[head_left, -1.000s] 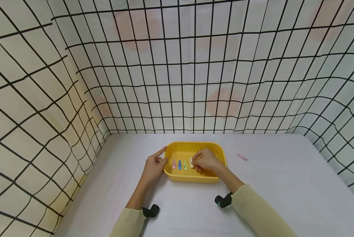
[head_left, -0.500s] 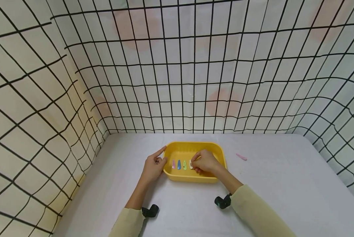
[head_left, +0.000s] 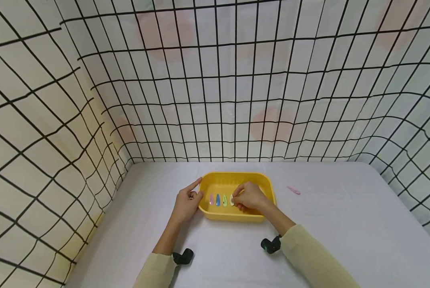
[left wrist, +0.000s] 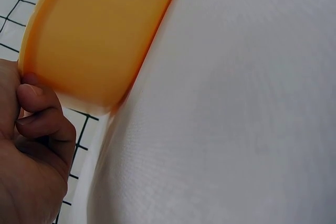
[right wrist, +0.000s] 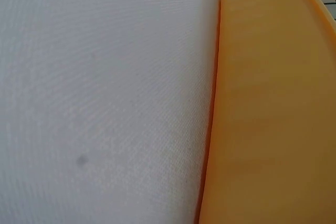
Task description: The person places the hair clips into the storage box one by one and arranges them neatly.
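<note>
A yellow plastic tray [head_left: 233,217] stands on the white tabletop in the head view. Inside it a pink hair clip [head_left: 211,199], a blue hair clip [head_left: 218,200] and a light green hair clip [head_left: 225,200] lie upright in a row, spaced apart. At the row's right end, my right hand [head_left: 252,196] pinches a white hair clip [head_left: 232,199], partly covered by the fingertips. My left hand [head_left: 187,203] grips the tray's left rim, index finger stretched along the corner; the left wrist view shows other fingers [left wrist: 50,124] curled against the outer wall. The right wrist view shows only tray wall [right wrist: 273,103] and cloth.
Another pink hair clip [head_left: 294,190] lies on the white table [head_left: 337,224] to the right of the tray. Behind the table rises a white sheet with a black grid [head_left: 233,92], which also runs along both sides.
Both hands keep their places, the right still on the white clip and the left at the rim. The view shifts very slightly; the clips lie as before.
</note>
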Demonstrator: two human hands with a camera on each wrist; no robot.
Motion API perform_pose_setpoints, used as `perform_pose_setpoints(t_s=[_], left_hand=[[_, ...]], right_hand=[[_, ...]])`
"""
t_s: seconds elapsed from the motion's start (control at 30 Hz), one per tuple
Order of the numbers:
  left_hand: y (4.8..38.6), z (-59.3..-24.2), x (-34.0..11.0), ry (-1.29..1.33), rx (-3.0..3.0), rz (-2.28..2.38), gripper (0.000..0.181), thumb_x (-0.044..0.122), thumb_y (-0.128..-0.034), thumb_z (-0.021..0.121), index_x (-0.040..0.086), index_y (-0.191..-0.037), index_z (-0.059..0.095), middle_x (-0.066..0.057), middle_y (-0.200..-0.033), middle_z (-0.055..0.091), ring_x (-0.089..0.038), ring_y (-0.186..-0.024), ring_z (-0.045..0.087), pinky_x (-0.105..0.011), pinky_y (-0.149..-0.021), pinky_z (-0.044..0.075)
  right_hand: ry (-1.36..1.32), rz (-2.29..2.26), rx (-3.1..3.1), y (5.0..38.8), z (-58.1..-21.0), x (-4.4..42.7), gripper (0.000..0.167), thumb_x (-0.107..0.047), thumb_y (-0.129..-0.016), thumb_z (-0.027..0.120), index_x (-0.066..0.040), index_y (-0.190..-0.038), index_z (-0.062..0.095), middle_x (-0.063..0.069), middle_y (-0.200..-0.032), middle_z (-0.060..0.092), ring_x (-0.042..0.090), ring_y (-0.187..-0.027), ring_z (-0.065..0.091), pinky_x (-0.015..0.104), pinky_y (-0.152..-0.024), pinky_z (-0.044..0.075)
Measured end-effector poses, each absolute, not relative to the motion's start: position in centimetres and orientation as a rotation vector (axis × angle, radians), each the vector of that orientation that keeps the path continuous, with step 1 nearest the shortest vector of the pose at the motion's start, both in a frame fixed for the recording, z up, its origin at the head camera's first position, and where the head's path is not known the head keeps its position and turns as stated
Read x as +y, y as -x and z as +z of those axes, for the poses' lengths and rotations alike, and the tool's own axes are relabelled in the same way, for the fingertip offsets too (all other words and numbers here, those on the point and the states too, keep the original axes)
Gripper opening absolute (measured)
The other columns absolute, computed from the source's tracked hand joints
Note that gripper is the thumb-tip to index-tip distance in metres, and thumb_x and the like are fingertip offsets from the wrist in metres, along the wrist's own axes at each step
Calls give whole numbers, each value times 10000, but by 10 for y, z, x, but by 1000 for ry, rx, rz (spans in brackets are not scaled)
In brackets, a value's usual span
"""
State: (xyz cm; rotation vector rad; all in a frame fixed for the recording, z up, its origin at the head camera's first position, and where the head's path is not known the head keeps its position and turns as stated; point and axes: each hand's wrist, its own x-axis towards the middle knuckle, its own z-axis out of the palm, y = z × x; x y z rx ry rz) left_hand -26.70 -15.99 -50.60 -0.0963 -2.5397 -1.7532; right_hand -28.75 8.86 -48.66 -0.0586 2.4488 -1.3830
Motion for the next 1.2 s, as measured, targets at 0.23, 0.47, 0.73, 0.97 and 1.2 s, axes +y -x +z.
perform_pose_setpoints(t_s=[0.23, 0.47, 0.73, 0.97, 1.2], left_hand=[[268, -506, -158, 75, -2539, -1739, 508, 169, -988, 647, 242, -1486, 574, 10, -560, 469, -134, -442, 407, -192, -425, 377], [267, -507, -158, 81, -2536, -1740, 507, 171, -980, 648, 243, -1478, 583, 13, -550, 471, -128, -431, 398, -192, -417, 369], [268, -509, -159, 85, -2529, -1723, 505, 175, -976, 651, 247, -1472, 589, 20, -544, 461, -121, -424, 389, -193, -410, 352], [268, -509, -159, 63, -2531, -1739, 496, 189, -984, 652, 260, -1471, 590, 17, -551, 456, -127, -428, 387, -191, -414, 354], [269, -508, -158, 58, -2547, -1725, 493, 194, -989, 654, 275, -1470, 589, 17, -557, 462, -121, -438, 394, -190, -425, 362]], right_hand=[[76, -1402, 2454, 285, -486, 90, 89, -68, -886, 779, -18, -934, 724, 107, -694, 705, 157, -487, 586, 246, -497, 538], [63, -1429, 2439, 285, -485, 94, 102, -90, -897, 765, -26, -967, 728, 107, -692, 695, 171, -497, 591, 248, -509, 543], [129, -1430, 2476, 288, -480, 104, 150, -131, -922, 751, -25, -1026, 729, 106, -719, 700, 198, -567, 633, 267, -564, 562], [164, -1449, 2524, 288, -466, 124, 184, -182, -934, 755, -55, -1066, 734, 131, -867, 751, 221, -675, 681, 325, -672, 610], [256, -1457, 2598, 285, -450, 148, 213, -188, -938, 755, -49, -1099, 742, 196, -939, 763, 208, -686, 700, 311, -690, 619]])
